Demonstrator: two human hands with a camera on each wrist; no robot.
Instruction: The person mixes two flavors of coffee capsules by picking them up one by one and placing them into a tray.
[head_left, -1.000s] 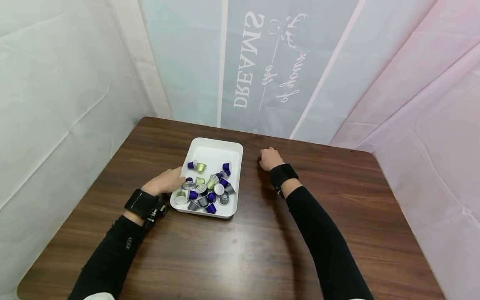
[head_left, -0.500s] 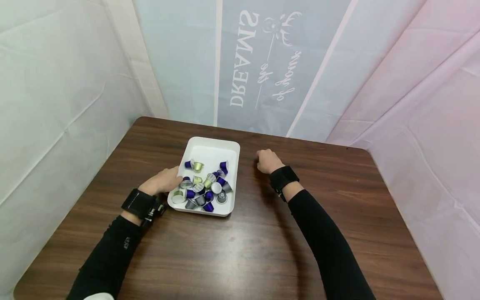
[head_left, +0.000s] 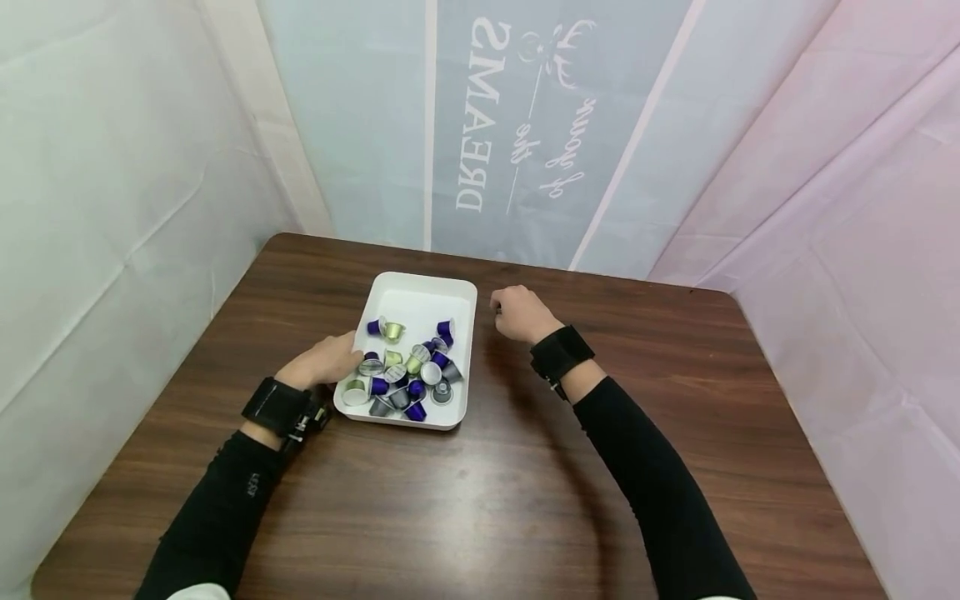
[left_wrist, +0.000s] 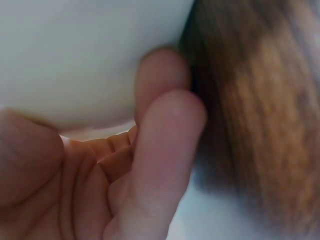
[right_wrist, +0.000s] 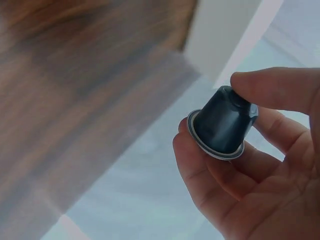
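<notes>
A white tray [head_left: 424, 302] with rounded corners holds several coffee capsules in purple, pale green, grey and white. Most of them lie jumbled in its near half. My left hand [head_left: 324, 362] grips the tray's left side, thumb at the rim; in the left wrist view, fingers [left_wrist: 167, 135] curl against the white wall from outside. Just right of the tray's far end, my right hand [head_left: 523, 315] hovers over the table. The right wrist view shows a dark, bluish coffee capsule [right_wrist: 224, 122] pinched between its thumb and fingers, rim towards the fingertips. The head view barely shows that capsule.
A brown wooden table [head_left: 480, 517] carries the tray, left of centre and near the back edge. Pale fabric walls close in the left, back and right sides. Lettering is printed on the back cloth [head_left: 382, 125].
My right hand has moved left towards the tray and slightly away from me. The left hand keeps its hold on the tray's side. The whole head view has shifted slightly.
</notes>
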